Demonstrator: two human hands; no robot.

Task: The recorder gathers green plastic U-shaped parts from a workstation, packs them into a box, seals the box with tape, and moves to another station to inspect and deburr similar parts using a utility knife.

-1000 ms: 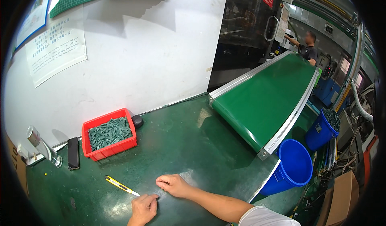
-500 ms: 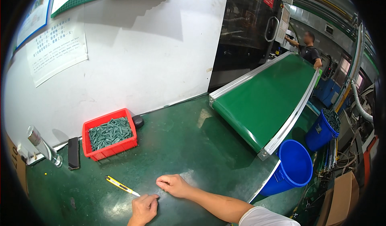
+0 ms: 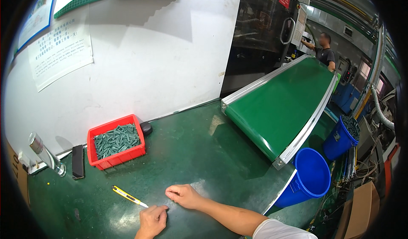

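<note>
My left hand (image 3: 153,220) rests on the green tabletop (image 3: 187,154) near its front edge, its fingers curled in loosely. Just beyond it lies a yellow utility knife (image 3: 126,195), whose pale tip points toward the knuckles; the hand does not grip it. To the right and slightly farther off, my right hand (image 3: 183,196) also lies on the table with bent fingers, its fingertips turned left toward the other hand. Nothing shows in either hand; the palms are hidden. Farther back sits a red bin (image 3: 122,157) holding many small dark-green strip-like pieces (image 3: 117,141).
A dark flat case (image 3: 77,162) and a clear bottle (image 3: 46,156) stand left of the bin; a black object (image 3: 146,128) touches its right. A green conveyor belt (image 3: 280,107) slopes down to the table. Blue barrels (image 3: 313,192) stand at right. A person (image 3: 324,52) works at the far machine.
My hands, the knife and the bin stay where they were. The person by the far machine has shifted slightly to the left, the trailing arm lowering a little.
</note>
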